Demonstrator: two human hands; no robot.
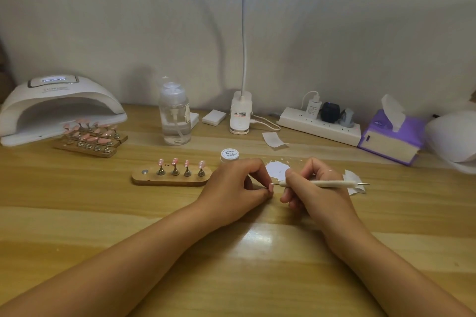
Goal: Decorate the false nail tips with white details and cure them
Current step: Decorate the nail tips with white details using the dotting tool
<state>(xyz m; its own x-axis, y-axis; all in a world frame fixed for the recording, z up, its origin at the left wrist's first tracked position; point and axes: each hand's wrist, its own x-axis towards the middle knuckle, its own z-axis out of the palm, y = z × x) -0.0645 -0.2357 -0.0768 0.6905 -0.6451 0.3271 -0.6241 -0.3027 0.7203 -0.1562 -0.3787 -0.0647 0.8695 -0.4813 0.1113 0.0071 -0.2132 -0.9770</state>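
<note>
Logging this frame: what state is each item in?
Left hand: pinches a nail tip.
Right hand: holds dotting pen, point at that tip.
Wooden stand: four tips mounted, left spot bare.
Gel pot: lid on.
Curing lamp: display lit.
Desk lamp: on.

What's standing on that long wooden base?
The wooden base holds four metal stands, each topped with a pink nail tip. A round disc at its left end is bare. The left hand may cover its far right edge.

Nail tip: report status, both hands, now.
Left hand pinches nail tip. Right hand grips dotting pen, point close beside the nail. Nothing between them.
</note>
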